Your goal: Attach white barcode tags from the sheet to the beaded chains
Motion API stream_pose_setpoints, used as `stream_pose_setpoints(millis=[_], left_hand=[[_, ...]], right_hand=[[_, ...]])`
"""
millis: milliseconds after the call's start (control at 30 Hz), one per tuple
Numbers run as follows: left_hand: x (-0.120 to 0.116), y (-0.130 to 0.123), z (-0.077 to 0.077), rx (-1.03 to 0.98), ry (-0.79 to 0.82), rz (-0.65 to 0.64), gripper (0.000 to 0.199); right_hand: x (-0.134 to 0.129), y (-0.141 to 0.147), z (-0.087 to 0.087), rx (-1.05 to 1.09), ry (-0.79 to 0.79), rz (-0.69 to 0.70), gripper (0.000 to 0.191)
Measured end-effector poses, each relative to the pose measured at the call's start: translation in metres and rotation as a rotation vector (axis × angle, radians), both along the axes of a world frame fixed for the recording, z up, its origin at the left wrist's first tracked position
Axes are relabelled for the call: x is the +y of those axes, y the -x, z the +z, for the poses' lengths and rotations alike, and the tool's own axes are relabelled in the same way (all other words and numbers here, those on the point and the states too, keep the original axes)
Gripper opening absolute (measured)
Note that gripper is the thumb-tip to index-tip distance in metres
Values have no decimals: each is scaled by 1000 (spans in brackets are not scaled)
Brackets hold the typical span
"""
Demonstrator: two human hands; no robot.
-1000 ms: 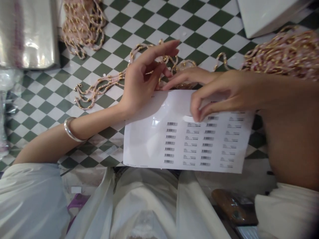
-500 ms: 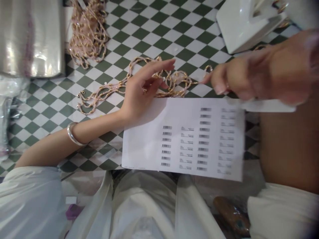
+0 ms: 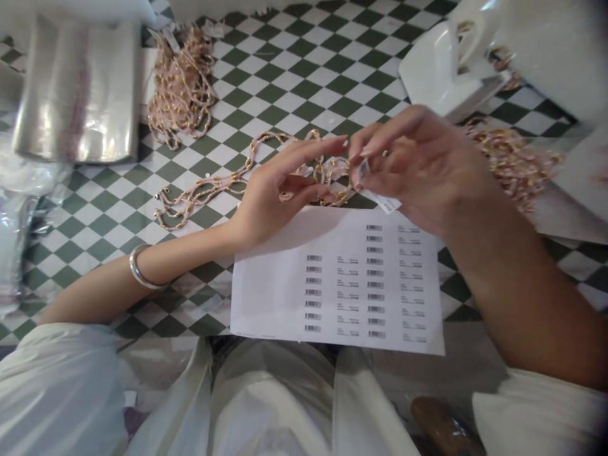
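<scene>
A person's right hand (image 3: 418, 168) pinches a small white barcode sticker (image 3: 380, 195) between thumb and fingertips, the other fingers curved loosely above it, over a green-and-white checkered surface (image 3: 304, 82). The left hand (image 3: 280, 193), a polished silver bangle (image 3: 140, 267) on its wrist, lies half curled, its fingertips reaching toward the right hand, over a long strand of pink and gold beads (image 3: 327, 172); whether those fingers grip the strand cannot be told. The strand trails left across the checks, just above a white sheet of barcode labels (image 3: 332, 285), which lies at the near edge of the surface in front of the person's lap. The left hand's heel overlaps that sheet's top edge, and the right hand hangs just above its upper right corner. Toward the far left corner, a heap of matching beaded strands (image 3: 179, 85) sits beside a stack of clear plastic bags (image 3: 78, 92). A second tangled heap of beads (image 3: 510, 166) lies at the right, partly beyond the right hand, near a glossy white object (image 3: 441, 73) at the far right corner. Cream fabric (image 3: 270, 405) fills the foreground.
</scene>
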State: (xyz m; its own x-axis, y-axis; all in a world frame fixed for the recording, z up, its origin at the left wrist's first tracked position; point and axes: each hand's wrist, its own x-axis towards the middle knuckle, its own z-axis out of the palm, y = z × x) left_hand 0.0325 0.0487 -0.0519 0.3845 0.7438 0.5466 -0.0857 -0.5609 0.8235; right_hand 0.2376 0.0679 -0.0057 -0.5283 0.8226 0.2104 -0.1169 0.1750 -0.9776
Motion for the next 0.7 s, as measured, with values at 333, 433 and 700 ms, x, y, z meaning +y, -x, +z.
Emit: stream_pose_setpoints(millis=[333, 433, 700], left_hand=[[-2, 1, 0, 205, -71, 79, 39], [-1, 3, 0, 316, -216, 127, 41], [5, 4, -5, 335, -461, 283, 35]], right_hand=[[-11, 10, -7, -165, -146, -202, 42], [-15, 15, -9, -118, -102, -242, 39], [-22, 21, -11, -195, -120, -254, 34]])
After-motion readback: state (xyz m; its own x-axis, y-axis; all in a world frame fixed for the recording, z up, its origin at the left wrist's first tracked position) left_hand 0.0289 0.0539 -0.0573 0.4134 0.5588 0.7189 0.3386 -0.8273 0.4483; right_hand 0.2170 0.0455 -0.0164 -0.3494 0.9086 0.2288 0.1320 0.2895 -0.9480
